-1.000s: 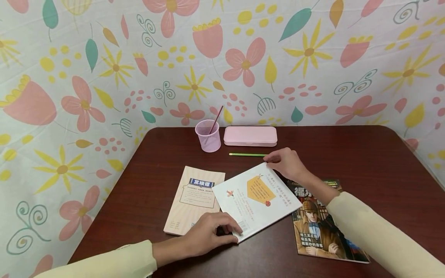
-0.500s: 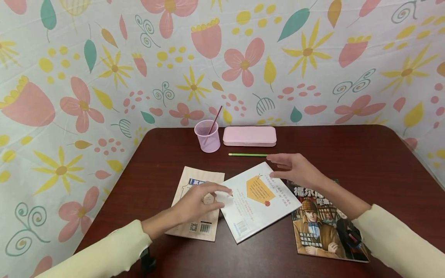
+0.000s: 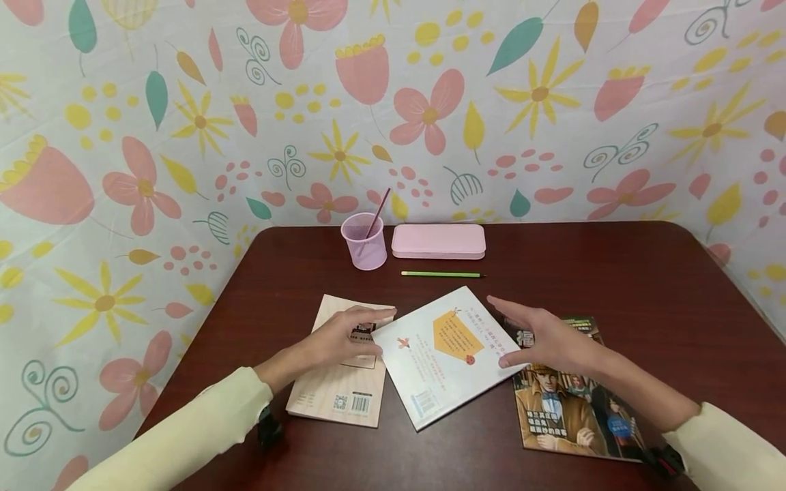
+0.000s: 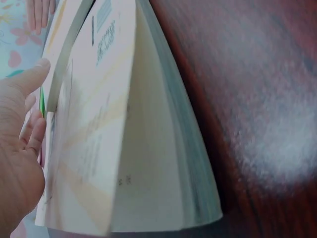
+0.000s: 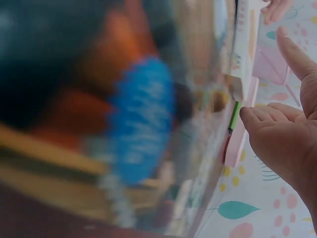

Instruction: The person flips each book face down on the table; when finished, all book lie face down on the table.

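Note:
A white book [image 3: 436,389] lies aslant in the middle of the table in the head view, its left corner over a tan paperback [image 3: 316,392]. My left hand [image 3: 340,337] is above the tan paperback, fingers and thumb spread, near the white book's left corner. Beside the white book's right corner hovers my right hand [image 3: 555,341], with thumb and fingers apart and nothing held. Under it a dark magazine [image 3: 561,423] with a figure in a brown coat is partly hidden. The tan paperback's cover [image 4: 99,129] stands slightly lifted from its pages in the left wrist view.
Behind the books lies a green pencil [image 3: 442,274]. Farther back stand a pink mesh cup [image 3: 368,252] holding a dark red pencil [image 3: 379,210], and a pink pencil case [image 3: 439,241]. A flowered cloth [image 3: 245,150] hangs behind the table [image 3: 645,273].
My left hand has let go of the white book's near corner and moved up and left. The right hand has left its far corner and come down to its right side. The book stays put.

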`<state>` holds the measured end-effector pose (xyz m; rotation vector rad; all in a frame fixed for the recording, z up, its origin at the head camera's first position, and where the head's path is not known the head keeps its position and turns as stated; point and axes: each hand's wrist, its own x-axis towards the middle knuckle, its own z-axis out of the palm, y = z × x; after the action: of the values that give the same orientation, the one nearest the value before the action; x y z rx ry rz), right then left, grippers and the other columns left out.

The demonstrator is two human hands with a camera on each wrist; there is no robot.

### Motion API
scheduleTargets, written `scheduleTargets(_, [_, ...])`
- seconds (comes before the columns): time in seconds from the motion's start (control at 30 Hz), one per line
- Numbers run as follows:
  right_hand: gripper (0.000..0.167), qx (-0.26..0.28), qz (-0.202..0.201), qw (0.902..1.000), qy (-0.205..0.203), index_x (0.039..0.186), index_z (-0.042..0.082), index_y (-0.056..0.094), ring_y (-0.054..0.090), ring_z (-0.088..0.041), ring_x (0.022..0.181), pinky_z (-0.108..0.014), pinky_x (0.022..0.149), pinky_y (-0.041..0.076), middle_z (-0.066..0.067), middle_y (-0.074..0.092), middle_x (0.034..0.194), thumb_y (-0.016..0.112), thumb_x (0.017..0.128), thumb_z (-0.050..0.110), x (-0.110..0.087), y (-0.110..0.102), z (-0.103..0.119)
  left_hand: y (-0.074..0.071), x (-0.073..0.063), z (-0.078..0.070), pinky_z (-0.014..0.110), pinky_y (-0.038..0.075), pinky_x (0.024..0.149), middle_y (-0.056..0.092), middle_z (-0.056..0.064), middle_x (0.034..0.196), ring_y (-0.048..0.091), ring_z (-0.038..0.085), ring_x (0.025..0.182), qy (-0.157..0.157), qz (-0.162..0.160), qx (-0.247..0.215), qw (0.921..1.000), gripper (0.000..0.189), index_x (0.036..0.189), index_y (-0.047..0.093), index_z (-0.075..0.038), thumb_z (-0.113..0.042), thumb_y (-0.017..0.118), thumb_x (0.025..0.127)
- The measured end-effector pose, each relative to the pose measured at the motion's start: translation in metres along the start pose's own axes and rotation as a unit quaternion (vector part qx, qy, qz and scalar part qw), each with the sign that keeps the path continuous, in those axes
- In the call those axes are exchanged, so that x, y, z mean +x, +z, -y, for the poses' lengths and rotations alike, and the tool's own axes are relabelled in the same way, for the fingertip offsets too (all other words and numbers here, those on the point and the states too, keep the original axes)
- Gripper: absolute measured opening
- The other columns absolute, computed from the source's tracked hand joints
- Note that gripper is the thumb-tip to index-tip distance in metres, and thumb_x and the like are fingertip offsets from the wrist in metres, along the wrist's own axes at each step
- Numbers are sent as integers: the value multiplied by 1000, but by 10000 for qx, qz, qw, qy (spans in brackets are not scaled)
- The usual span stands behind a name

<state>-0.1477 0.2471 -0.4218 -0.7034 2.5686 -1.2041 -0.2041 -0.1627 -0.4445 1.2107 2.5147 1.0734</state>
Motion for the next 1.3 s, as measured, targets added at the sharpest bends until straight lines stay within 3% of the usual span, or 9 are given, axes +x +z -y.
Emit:
scheduleTargets(0.23, [106, -222, -180, 9995, 98, 164, -3, 34, 45, -51, 143, -55, 105, 52, -28, 40, 163, 95, 80, 20, -14, 7, -3, 0, 3, 2, 30, 57, 97, 60, 5, 152, 63, 23, 118, -140, 194, -267, 9994, 72, 153, 58, -8, -7, 87, 88])
scheduleTargets(0.4, [102, -228, -235, 9992, 245, 162, -4, 37, 50, -53, 139, -51, 98, 57, -29, 47, 158, 94, 80, 17, -20, 13, 0, 2, 4, 2, 27, 58, 95, 58, 5, 154, 65, 18, 107, -136, 251, -310, 9991, 71, 155, 57, -9, -8, 86, 90])
scheduleTargets(0.77, [89, -236, -350, 9987, 292, 156, -10, 43, 58, -49, 133, -34, 85, 61, -31, 56, 149, 90, 82, 2, -24, 20, 2, 5, 4, 6, 27, 58, 94, 58, 2, 155, 61, 19, 120, -218, 293, -269, 9990, 67, 153, 59, -9, -9, 85, 91])
scheduleTargets(1.03, [83, -225, -472, 9980, 345, 154, -9, 47, 61, -45, 130, -34, 85, 61, -30, 56, 149, 89, 84, 3, -24, 21, 2, 4, 5, 5, 28, 54, 101, 58, 4, 156, 56, 21, 132, -262, 422, -232, 9985, 71, 152, 59, -7, -13, 89, 88])
scheduleTargets(1.3, [76, -155, -588, 9970, 472, 151, -9, 51, 58, -47, 133, -35, 87, 61, -31, 56, 149, 87, 85, 0, -22, 22, 3, 4, 3, 2, 26, 56, 96, 61, 3, 151, 60, 18, 122, -324, 448, -141, 9984, 79, 153, 59, -10, -18, 94, 83])
